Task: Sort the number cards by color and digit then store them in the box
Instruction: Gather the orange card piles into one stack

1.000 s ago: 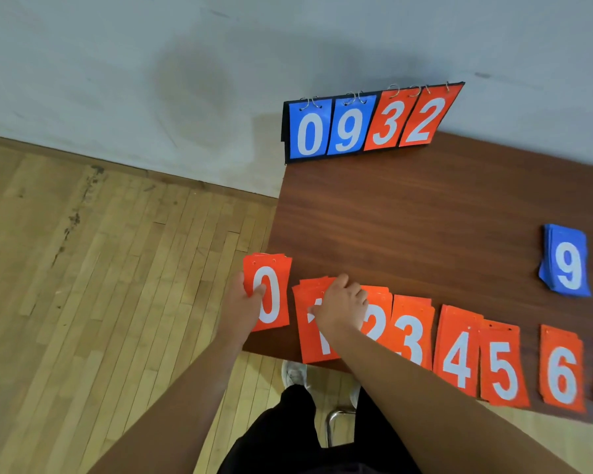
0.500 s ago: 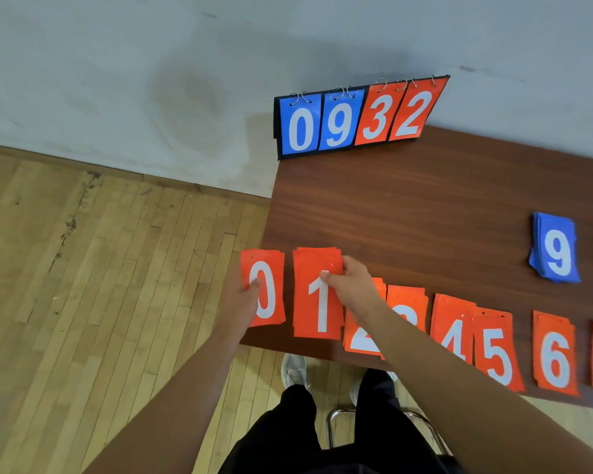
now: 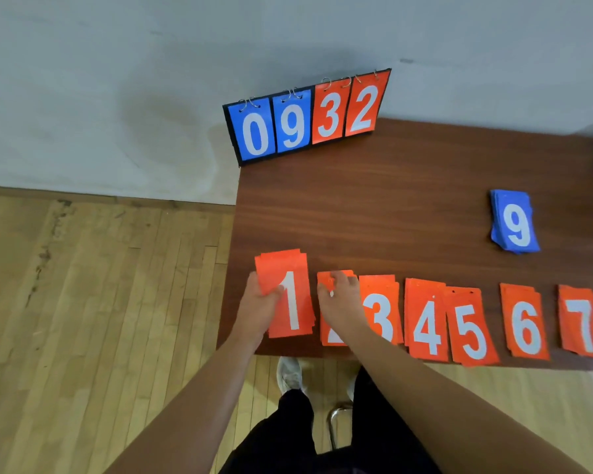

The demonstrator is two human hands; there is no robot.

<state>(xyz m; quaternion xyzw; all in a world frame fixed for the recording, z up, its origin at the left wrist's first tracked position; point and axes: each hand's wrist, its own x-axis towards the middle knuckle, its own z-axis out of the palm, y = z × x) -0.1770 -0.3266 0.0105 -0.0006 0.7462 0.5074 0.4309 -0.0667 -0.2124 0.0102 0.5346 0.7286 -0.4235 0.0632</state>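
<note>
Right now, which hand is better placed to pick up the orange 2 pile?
Right. The right hand lies over the orange 2 pile, with its fingertips at the pile's top edge. The left hand is occupied gripping the stack topped by 1, so it would have to set that down first.

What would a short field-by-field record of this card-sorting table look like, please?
Left hand: grips the red 1 pile by its left edge
Right hand: fingers curled on the red 2 pile
Row on table: 3 pile, 4 pile, 5 pile, 6 pile, 7 pile
Blue 9 pile: apart, farther back, right
Scoreboard: far left corner, reads 0932
Box: not in view
</note>
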